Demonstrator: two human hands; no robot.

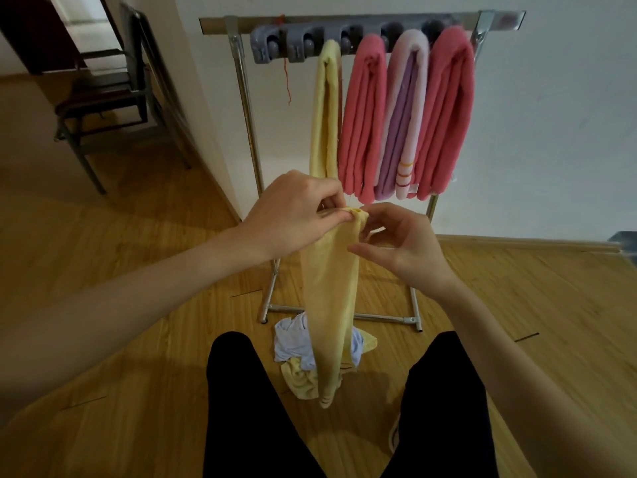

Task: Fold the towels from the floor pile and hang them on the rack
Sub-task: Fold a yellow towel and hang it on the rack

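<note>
A long yellow towel (pixel 332 298) hangs folded lengthwise in front of me, its lower end near the floor pile (pixel 299 353) of pale blue and yellow cloths. My left hand (pixel 293 210) pinches its top edge from the left. My right hand (pixel 400 241) pinches the same edge from the right, its other fingers spread. Behind them stands the metal rack (pixel 246 108) with a grey clip holder (pixel 293 43). On it hang a yellow towel (pixel 325 108), a coral towel (pixel 365 115), a lilac and pink towel (pixel 403 115) and another coral towel (pixel 448 108).
A dark chair (pixel 103 94) stands at the back left beside a white wall corner (pixel 203 115). My black-trousered legs (pixel 248 408) flank the pile on the wooden floor (pixel 120 270). The rack's base bar (pixel 379 317) lies just beyond the pile.
</note>
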